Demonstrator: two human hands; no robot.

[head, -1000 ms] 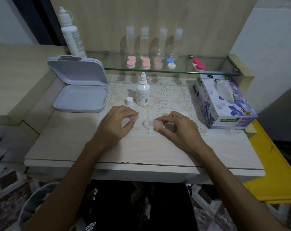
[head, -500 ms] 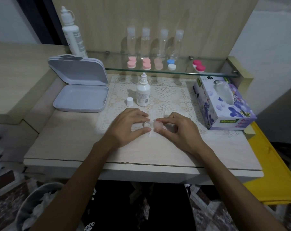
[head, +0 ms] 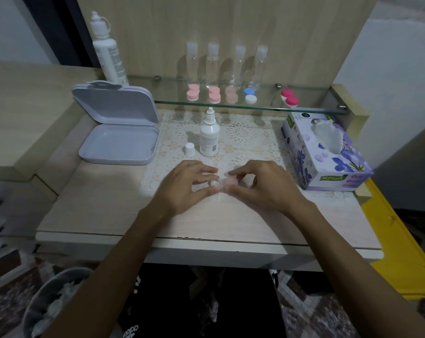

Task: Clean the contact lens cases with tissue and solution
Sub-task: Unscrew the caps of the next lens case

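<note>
Contact lens case [head: 221, 183] sits on the lace mat [head: 245, 140] at the near middle of the table [head: 104, 206], between both hands. Long axis runs left to right, roughly parallel to the near table edge. Left well shows as a clear, uncapped ring, open side up; right well looks pale pink, and whether a cap is on it is hard to tell. Small, translucent, partly covered by fingertips.

Left hand [head: 184, 185] comes in from the near left, palm down, forearm angled toward the centre. Thumb and forefinger curl round the clear left well and pinch it; other fingers loosely bent above.

Right hand [head: 262, 185] mirrors it from the near right, palm down, thumb and forefinger pinching the pink right end; remaining fingers arched over the mat.

Just beyond the hands: small solution bottle [head: 209, 139] upright, nozzle bare, its white cap [head: 189, 149] standing just beside it to the left. Tissue box [head: 326, 152] on the right, floral, one tissue sticking up. Grey hinged tray [head: 118, 132] on the left, lid raised. Glass shelf [head: 309, 109] at the far side carries a row of lens cases [head: 216, 95], four clear bottles [head: 226, 64] behind them, and a tall white bottle [head: 109, 52] at the far left. Bin [head: 50, 303] with crumpled tissue on the floor, near left.
</note>
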